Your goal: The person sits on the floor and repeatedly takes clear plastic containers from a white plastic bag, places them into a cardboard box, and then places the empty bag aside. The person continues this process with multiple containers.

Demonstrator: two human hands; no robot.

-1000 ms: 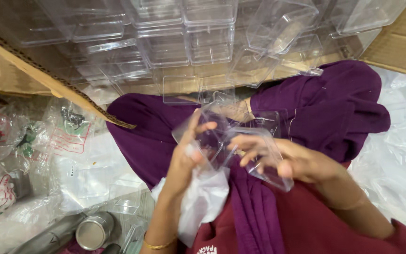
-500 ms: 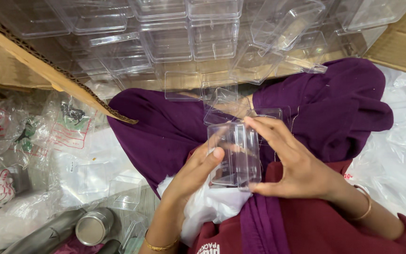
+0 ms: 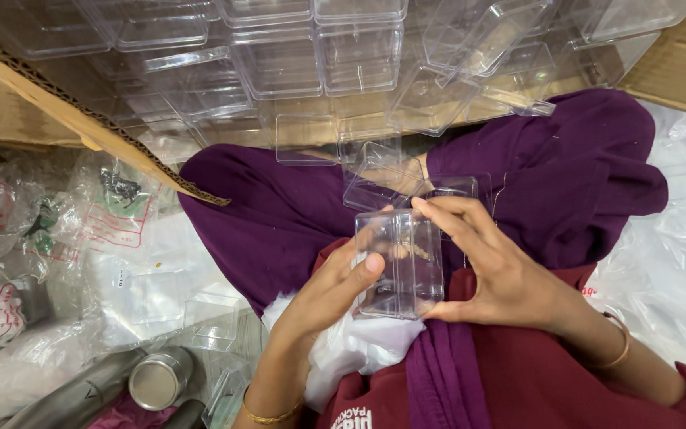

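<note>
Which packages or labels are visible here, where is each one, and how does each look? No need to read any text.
Clear plastic box: held between left hand and right hand, rectangular, transparent.
Stacked clear boxes: top, inside the cardboard carton, transparent, many.
Cardboard carton: upper left, brown, flap hanging open.
Plastic bags: left, clear with red print, small dark items inside.
Metal can: bottom left, round, silver.

Bright, even indoor light — no hard shadows.
Glare spots on the stacked clear boxes (image 3: 279, 71) and on the white plastic sheeting (image 3: 676, 238), nearly blown out at right. Centre sharp — the clear box (image 3: 400, 262) in hand is crisp. Slight wide-angle stretch and softness at corners; metal tin (image 3: 159, 380) a bit soft.
</note>
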